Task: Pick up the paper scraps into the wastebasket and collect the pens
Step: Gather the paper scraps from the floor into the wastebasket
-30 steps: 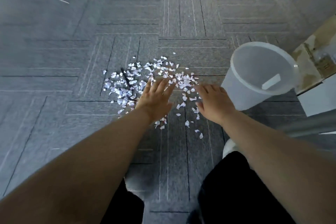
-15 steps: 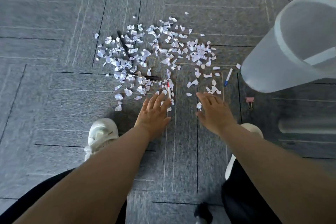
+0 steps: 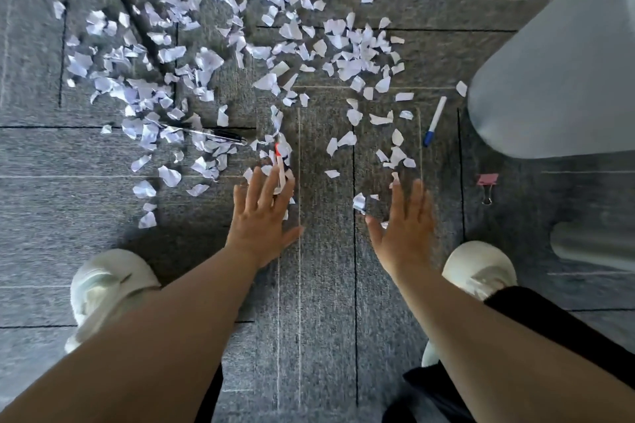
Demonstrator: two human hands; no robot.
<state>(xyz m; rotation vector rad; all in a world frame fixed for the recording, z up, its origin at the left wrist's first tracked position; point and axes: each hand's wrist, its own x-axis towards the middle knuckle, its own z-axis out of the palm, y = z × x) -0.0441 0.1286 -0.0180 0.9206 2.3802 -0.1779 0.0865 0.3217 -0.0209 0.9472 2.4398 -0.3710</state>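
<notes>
1. Now reaching down to the carpet with both hands, palms down, at the near edge of the scraps, likely to rake them together.
2. With left hand spread wide and gripping nothing, fingertips over the red pen among the nearest scraps; probably placed to take that pen first.
3. With right hand flat, fingers straight and close together, somewhat blurred, holding nothing, just beside a few loose scraps.
4. At the right edge, the bin, near the scatter, presumably kept close for short carries.
5. Between scraps and bin, the blue pen; to the left, half buried under scraps, the black pen; near the right hand but apart, a pink clip.
6. Against half a second ago: closer to the floor, with everything larger in view; left fingertips further onto the red pen; scraps, pens and clip lying as before, with nothing lifted or binned yet.
</notes>
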